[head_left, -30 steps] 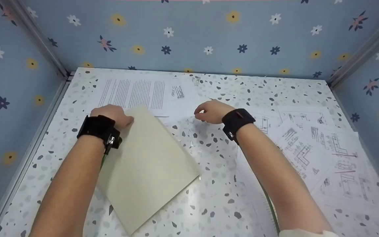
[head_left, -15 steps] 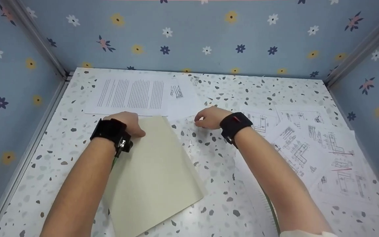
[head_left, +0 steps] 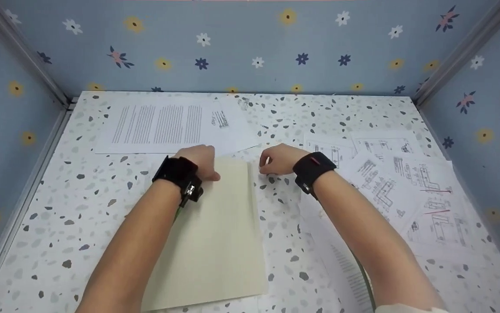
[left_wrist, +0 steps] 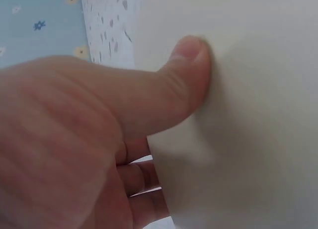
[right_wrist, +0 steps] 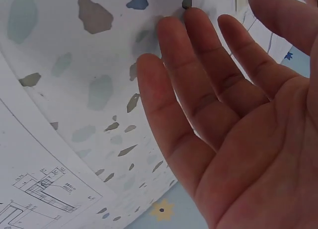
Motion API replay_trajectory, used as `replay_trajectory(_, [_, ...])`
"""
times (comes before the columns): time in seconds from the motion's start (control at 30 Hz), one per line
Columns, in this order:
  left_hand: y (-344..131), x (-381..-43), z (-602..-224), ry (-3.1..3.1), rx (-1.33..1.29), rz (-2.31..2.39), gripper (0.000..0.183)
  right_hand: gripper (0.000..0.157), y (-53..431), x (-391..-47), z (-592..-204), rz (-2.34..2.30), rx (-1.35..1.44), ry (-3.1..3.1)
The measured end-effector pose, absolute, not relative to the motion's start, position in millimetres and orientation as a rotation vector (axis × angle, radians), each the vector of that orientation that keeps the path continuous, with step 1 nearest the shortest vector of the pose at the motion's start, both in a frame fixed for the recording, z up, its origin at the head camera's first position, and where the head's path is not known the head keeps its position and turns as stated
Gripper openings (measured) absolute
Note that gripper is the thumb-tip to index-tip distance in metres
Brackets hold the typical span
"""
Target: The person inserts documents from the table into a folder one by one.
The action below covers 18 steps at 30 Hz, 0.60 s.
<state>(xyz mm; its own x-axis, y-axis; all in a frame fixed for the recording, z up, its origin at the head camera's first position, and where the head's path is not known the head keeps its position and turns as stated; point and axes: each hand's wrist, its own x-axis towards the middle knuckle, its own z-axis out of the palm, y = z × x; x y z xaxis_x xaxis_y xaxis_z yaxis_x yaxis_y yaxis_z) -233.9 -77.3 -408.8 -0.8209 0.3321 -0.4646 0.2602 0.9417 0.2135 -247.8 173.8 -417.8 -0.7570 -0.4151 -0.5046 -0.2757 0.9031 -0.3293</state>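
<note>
A large cream card sheet (head_left: 215, 234) lies nearly upright in the middle of the head view, with a paler layer showing along its right edge. At its top left, my left hand (head_left: 198, 161) pinches the edge. The left wrist view shows the thumb (left_wrist: 184, 85) on top of the sheet, with several fingers (left_wrist: 141, 177) underneath. My right hand (head_left: 282, 158) hovers just beyond the sheet's top right corner, thumb apart from the fingers. In the right wrist view the fingers of the right hand (right_wrist: 218, 105) are loosely extended, and the palm holds nothing.
Printed text pages (head_left: 158, 124) lie at the back left of the speckled table (head_left: 80, 217). Overlapping technical drawings (head_left: 424, 195) spread at the right, some with red strokes. A lined page (head_left: 345, 265) is partly under the right forearm. Flowered walls (head_left: 250, 43) enclose the table.
My left hand has carried the cream sheet rightward and turned it from a slant to nearly straight. The right hand stays almost in place, now close to the sheet's corner.
</note>
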Motion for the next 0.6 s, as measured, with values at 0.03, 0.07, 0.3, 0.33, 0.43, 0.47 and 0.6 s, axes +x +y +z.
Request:
replay_trajectory(0.03, [-72, -235, -409, 2.592, 0.439, 0.194, 0.052, 0.025, 176, -245, -417, -0.314, -0.493, 2.48])
replay_trajectory(0.07, [-66, -236, -411, 2.6, 0.454, 0.197, 0.054, 0.024, 177, -242, -416, -0.319, -0.485, 2.482])
replay_trajectory(0.3, [-35, -237, -408, 2.636, 0.529, 0.253, 0.058, 0.022, 192, -228, -414, -0.301, -0.417, 2.483])
replay_trajectory(0.33, [-33, -237, -407, 2.64, 0.521, 0.267, 0.059, 0.022, 193, -227, -415, -0.287, -0.415, 2.484])
replay_trajectory(0.43, [-29, -240, -408, 2.652, 0.493, 0.318, 0.063, 0.023, 196, -224, -419, -0.274, -0.411, 2.496])
replay_trajectory(0.47, [-28, -241, -409, 2.655, 0.48, 0.346, 0.064, 0.024, 197, -222, -421, -0.276, -0.415, 2.499])
replay_trajectory(0.6, [-27, -244, -417, 2.674, 0.507, 0.43, 0.07, 0.025, 203, -218, -435, -0.316, -0.439, 2.538])
